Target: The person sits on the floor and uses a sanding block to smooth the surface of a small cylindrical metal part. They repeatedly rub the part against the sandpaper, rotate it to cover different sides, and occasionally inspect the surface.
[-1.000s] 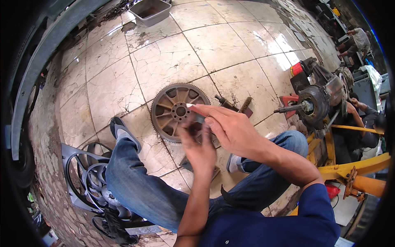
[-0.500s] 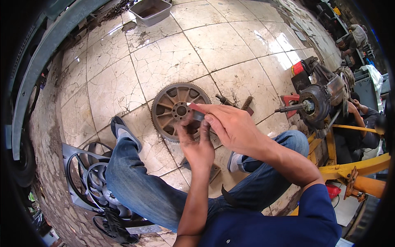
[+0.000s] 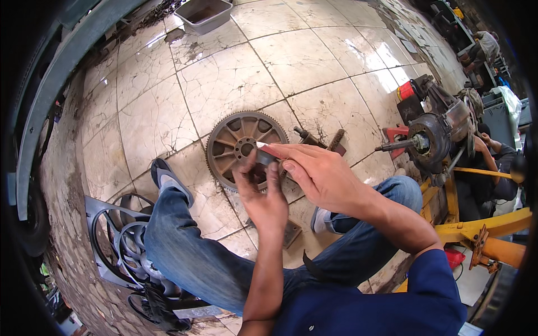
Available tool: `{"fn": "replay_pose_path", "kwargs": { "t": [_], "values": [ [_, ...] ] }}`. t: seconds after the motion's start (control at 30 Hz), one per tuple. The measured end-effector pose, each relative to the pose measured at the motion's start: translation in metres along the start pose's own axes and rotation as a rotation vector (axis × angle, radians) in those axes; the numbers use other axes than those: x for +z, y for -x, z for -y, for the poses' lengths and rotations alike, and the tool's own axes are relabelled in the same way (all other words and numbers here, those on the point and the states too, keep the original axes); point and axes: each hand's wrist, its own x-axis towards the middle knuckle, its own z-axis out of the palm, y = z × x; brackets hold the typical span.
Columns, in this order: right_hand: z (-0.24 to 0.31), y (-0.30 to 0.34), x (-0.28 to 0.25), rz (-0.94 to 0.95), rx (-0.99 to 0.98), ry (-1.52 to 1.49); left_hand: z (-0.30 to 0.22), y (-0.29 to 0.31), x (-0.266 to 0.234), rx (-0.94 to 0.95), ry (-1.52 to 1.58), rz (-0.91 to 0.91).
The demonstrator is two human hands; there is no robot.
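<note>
A folded reddish-brown strip with a white edge, which looks like sandpaper (image 3: 269, 149), lies under the fingers of my right hand (image 3: 325, 175). The fingers are pressed together on it, with the thumb below. Against its underside is a small grey metal part with a curved surface (image 3: 264, 158), mostly hidden. My left hand (image 3: 263, 206) grips that part from below between thumb and fingers; its fingertips are slightly blurred. Beyond both hands, a toothed flywheel (image 3: 227, 152) with spokes and a bolt-holed hub lies flat on the floor.
Dark metal parts (image 3: 308, 138) lie right of the flywheel, and a flat metal plate (image 3: 291, 234) sits between my feet. Pulley-like parts (image 3: 131, 241) are at left. A grey basin (image 3: 204, 15) stands far off. At right are an axle assembly (image 3: 428, 137), a yellow frame (image 3: 476, 227) and a crouching person.
My left hand has shifted slightly left, its fingers a little more spread. My right hand with the sandpaper has barely moved, and the flywheel stays in place.
</note>
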Motion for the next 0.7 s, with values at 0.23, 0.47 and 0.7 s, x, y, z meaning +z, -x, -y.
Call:
{"fn": "replay_pose_path", "kwargs": {
  "t": [0.23, 0.47, 0.7],
  "values": [
    [0.001, 0.002, 0.000, -0.005, -0.031, 0.000, -0.006, -0.003, 0.000, -0.065, 0.150, 0.009],
    [-0.001, 0.001, -0.003, 0.015, 0.008, -0.051, -0.001, -0.001, 0.004, -0.019, 0.076, -0.025],
    [-0.010, -0.005, -0.014, 0.110, 0.103, -0.040, 0.014, 0.008, 0.016, 0.046, 0.096, 0.052]
  ]
}}
